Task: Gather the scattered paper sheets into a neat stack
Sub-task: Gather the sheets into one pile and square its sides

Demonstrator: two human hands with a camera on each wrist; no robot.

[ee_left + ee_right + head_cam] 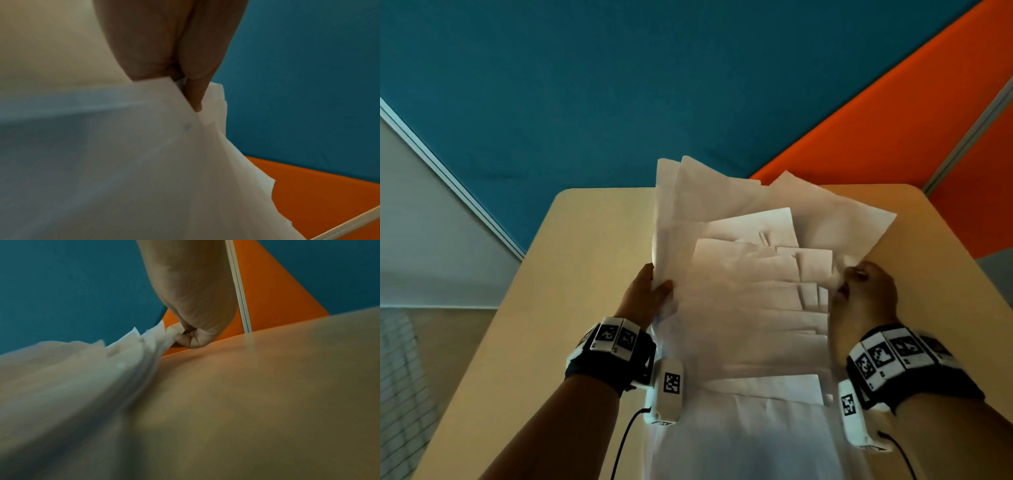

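The paper sheets (pixel 743 274) are held as one loose bundle above the tan bench (pixel 592 274), between the two hands, with the near end hanging down toward the person. The bundle is not squared: corners fan out at the far end and the edges of individual sheets are stepped across the top face. The left hand (pixel 645 296) grips the left long edge, the thumb lying on the top sheet and the fingers hidden beneath; in the left wrist view a fingertip (pixel 196 104) is seen pressed in among the sheet edges. The right hand (pixel 863 298) grips the right edge, its fingers curled closed round the margin, as the right wrist view confirms (pixel 191 335). Both grips are therefore closed on the paper, and neither is wide. The sheets are judged light, thin and limp; they sag where unsupported and slide readily over one another, so a one-sided hold is likely to let inner sheets slip out. They crease easily if pinched hard at a corner. Hold is best taken at the middle of the two opposite long edges, with light pressure, so that the bundle can be stood on one edge on the bench and tapped until the edges are level. The blue and orange partition panels (pixel 688 85) stand behind the bench.
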